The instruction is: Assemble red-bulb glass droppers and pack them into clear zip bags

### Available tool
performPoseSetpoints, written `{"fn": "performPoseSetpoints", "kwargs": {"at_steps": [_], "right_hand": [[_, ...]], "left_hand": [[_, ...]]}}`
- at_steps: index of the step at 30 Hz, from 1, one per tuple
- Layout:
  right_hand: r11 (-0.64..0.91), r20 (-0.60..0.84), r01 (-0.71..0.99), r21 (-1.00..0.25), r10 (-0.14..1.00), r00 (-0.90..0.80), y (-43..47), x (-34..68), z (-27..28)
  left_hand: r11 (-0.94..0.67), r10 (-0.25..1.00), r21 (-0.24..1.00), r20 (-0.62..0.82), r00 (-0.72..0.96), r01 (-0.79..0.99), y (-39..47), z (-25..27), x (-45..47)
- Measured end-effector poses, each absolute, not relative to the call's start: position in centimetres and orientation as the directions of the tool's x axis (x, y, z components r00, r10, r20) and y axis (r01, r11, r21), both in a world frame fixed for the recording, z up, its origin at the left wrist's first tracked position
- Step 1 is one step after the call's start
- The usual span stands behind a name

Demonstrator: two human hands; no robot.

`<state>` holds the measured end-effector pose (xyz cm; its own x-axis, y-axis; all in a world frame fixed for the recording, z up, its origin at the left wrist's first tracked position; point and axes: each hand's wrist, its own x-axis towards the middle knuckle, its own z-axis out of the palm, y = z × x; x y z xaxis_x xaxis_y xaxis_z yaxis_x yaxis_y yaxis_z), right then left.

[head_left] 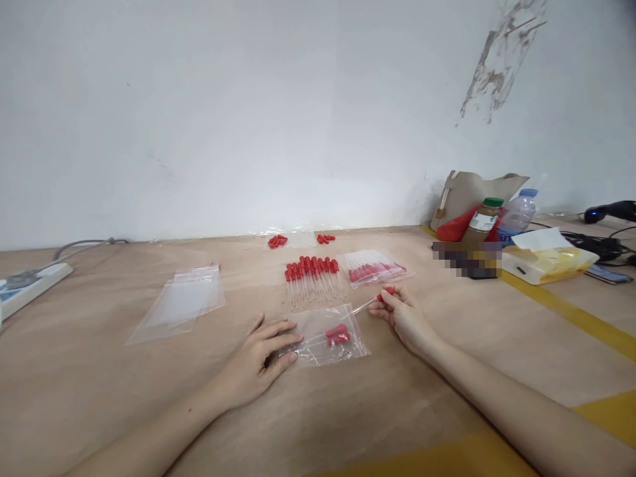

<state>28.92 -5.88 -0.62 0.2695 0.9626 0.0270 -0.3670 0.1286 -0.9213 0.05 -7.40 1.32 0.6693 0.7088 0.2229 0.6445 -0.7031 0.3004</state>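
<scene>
A clear zip bag (318, 354) with a couple of red-bulbed droppers (338, 333) inside lies flat in front of me. My left hand (263, 351) rests on its left end, fingers stretched out and apart. Between thumb and fingers, my right hand (400, 313) pinches the red bulb of a glass dropper (368, 305). Its thin tip points left, at the bag's upper right corner. Just beyond, a row of droppers (313, 268) lies side by side, red bulbs away from me. To their right is a filled bag of droppers (375, 267).
Flat clear bags (186, 298) lie left. Loose red bulbs (278, 242) sit near the wall, and a power strip (37, 288) is far left. At right stand a green-capped bottle (481, 222), a clear bottle (519, 215), a tote bag (472, 185) and a tissue pack (551, 258).
</scene>
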Motion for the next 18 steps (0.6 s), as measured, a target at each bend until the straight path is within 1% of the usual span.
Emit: {"fn": "performPoseSetpoints", "kwargs": {"at_steps": [3,8,18], "right_hand": [[0.113,0.022,-0.360,-0.926,0.969,0.247,-6.03,28.89,-0.52],[0.136,0.047,-0.332,-0.933,0.964,0.263,-6.03,28.99,-0.41],[0.072,-0.002,-0.335,-0.940,0.976,0.216,-5.88,28.97,-0.64]], "left_hand": [[-0.705,0.707,0.302,0.229,0.669,0.641,-7.40,1.32,0.07],[-0.704,0.709,0.300,0.234,0.665,0.644,-7.45,1.32,0.06],[-0.683,0.729,0.284,0.203,0.654,0.673,-7.49,1.36,0.07]]}}
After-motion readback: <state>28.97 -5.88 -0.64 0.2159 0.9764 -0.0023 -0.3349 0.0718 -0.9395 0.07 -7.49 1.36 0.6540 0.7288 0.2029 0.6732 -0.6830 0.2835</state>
